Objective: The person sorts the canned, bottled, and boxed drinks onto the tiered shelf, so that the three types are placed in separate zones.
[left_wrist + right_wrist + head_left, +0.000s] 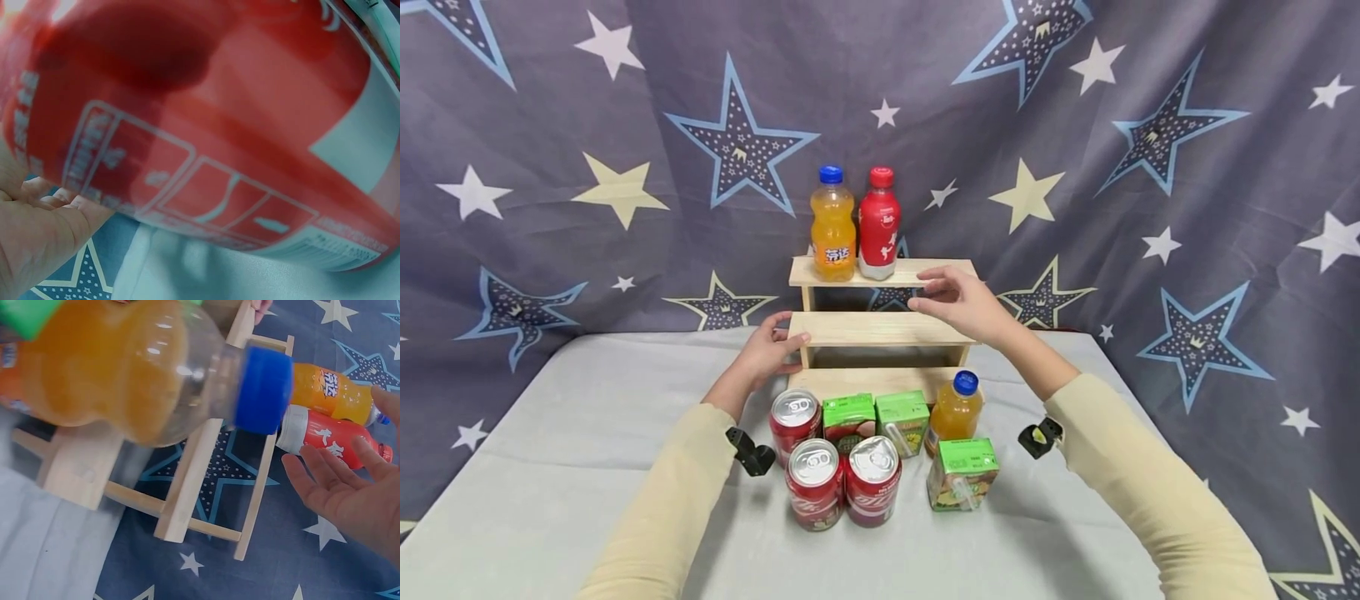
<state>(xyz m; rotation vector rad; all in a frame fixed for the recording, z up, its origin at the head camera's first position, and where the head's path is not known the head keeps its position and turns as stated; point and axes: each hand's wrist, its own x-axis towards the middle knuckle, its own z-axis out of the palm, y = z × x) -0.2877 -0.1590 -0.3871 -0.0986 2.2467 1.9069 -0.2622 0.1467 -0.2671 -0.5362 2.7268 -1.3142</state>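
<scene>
A three-tier wooden shelf (pixel 880 327) stands at the back of the table. At the left end of its middle tier, my left hand (pixel 765 354) holds the side, thumb toward the front. My right hand (pixel 962 304) hovers by the right part of the top tier, fingers loosely bent and holding nothing. On that tier stand an orange soda bottle (pixel 833 229) with a blue cap and, right of it, a red bottle (pixel 880 225). In the right wrist view my right hand (pixel 350 494) appears apart from the red bottle (pixel 334 437). A red can (pixel 206 137) hides much of the left wrist view.
Before the shelf stand several red cans (pixel 815 483), green-topped juice boxes (pixel 902 421) and another orange soda bottle (pixel 955 412). One juice box (pixel 962 475) stands forward at the right. A star-patterned curtain (pixel 925 83) hangs behind the white-covered table (pixel 610 467).
</scene>
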